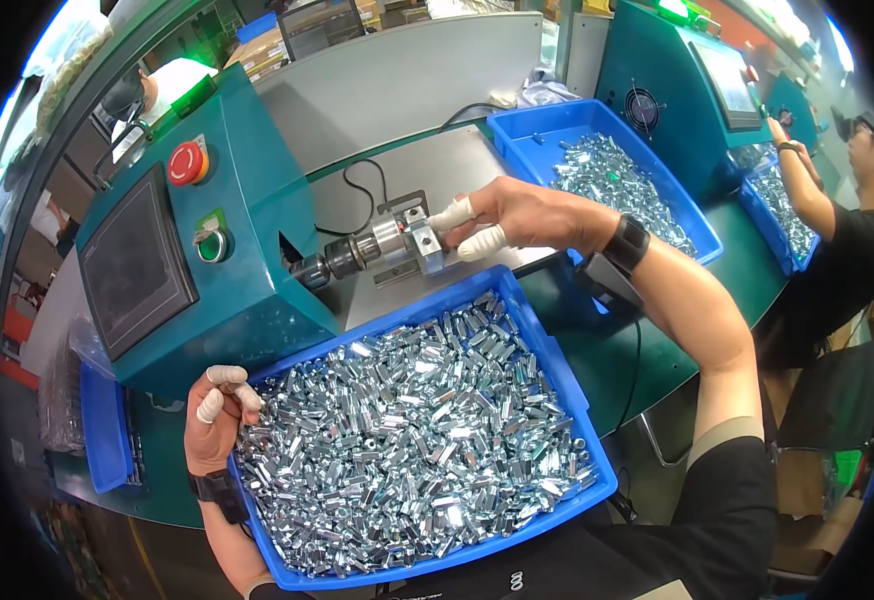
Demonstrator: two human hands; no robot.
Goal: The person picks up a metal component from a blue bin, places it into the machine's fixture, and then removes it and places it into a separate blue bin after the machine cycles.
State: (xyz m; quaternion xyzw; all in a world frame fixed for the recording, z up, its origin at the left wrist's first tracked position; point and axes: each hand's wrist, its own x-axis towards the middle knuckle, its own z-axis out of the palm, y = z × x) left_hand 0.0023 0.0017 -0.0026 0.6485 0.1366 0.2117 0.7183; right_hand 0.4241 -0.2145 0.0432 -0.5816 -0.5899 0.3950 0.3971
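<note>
My right hand (517, 222) reaches in from the right to a steel fixture block (427, 250) on the machine. Its fingers, in white finger cots, are bent together at the block's right side; what lies between them is hidden. Left of the block, in line with it, is a dark drill chuck (342, 256) on the teal machine (247, 220). At the left edge of a blue bin (582, 400), my left hand (215, 420) has its cot-covered fingers curled together. Whatever they pinch is too small to make out. Shiny hexagonal metal coupling nuts (407, 430) fill the bin.
On the machine are a dark screen (137, 262), a red emergency button (188, 162) and a green-ringed knob (214, 244). A second blue bin (697, 240) of metal parts stands beyond my right arm. At far right, a co-worker (847, 210) reaches toward another teal machine (647, 70).
</note>
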